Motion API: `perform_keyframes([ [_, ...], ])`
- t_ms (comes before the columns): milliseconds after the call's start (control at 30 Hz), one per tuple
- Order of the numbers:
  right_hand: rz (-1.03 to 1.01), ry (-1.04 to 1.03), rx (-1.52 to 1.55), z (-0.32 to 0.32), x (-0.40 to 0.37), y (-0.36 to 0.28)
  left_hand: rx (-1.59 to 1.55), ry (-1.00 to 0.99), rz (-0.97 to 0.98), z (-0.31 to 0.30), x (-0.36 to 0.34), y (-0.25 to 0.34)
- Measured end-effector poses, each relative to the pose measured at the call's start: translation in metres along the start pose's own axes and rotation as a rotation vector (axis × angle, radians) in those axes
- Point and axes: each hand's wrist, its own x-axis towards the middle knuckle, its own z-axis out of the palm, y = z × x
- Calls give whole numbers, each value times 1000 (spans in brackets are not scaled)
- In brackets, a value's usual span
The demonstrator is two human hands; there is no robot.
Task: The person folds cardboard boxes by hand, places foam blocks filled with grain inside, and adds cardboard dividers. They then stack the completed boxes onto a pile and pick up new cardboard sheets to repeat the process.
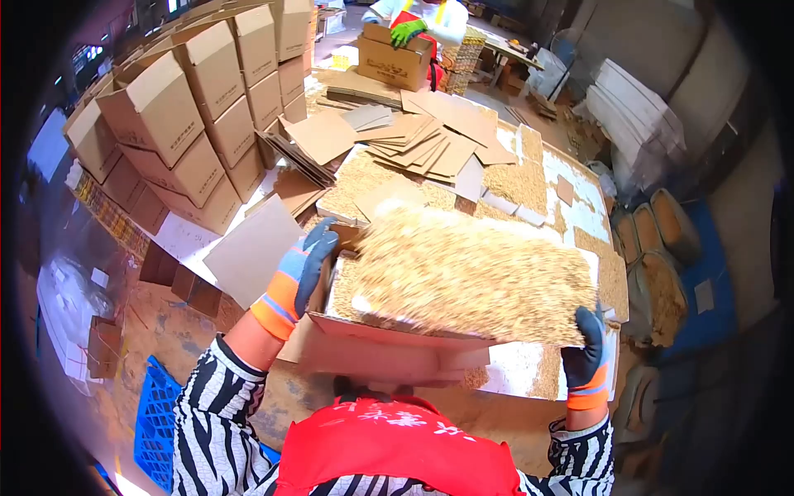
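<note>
In the head view, a slab (471, 269) covered with loose straw-coloured bits like husks is smeared by motion and tilted. It lies over an open cardboard box (372, 335), whose near wall faces me. My left hand (304, 269), in a grey and orange glove, is closed at the box's left end, fingers over its upper edge. My right hand (587, 351), gloved alike, grips the slab's right end, its fingers partly hidden under it. What lies beneath the husk layer is hidden.
Loose cardboard sheets (422, 145) lie across the husk-strewn white table (517, 364). Stacked cartons (178, 136) stand at left, a blue crate (157, 422) below. Opposite, a person in green gloves (407, 33) handles a carton (393, 64). Sacks (662, 289) stand at right.
</note>
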Motion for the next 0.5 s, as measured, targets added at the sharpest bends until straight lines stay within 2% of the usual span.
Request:
perform_keyframes([
  [33,-191,-57,-66,6,5,1,-101,-81,20,-2,0,7],
  [67,-236,-77,-23,16,13,-9,-57,-287,86,-12,7,-5],
  [133,288,-90,325,35,25,-32,-131,-238,49,-13,4,-10],
  [167,351,-150,333,36,28,-35,-166,-215,27,-13,1,-14],
  [200,413,-212,338,37,32,-38,-203,-6,-70,-9,-3,-19],
  [267,642,-343,487,33,56,-61,16,49,20,0,-12,-4],
  [300,653,-414,314,31,57,-57,124,75,64,5,-16,5],
  [333,653,-452,219,31,62,-63,45,163,147,9,-15,-1],
  [433,690,-591,-60,34,71,-67,1018,222,616,7,-31,59],
  [467,535,-605,-191,40,67,-59,1013,119,776,7,-32,65],
  [500,569,-726,-371,39,71,-56,1123,-204,707,5,-33,69],
])
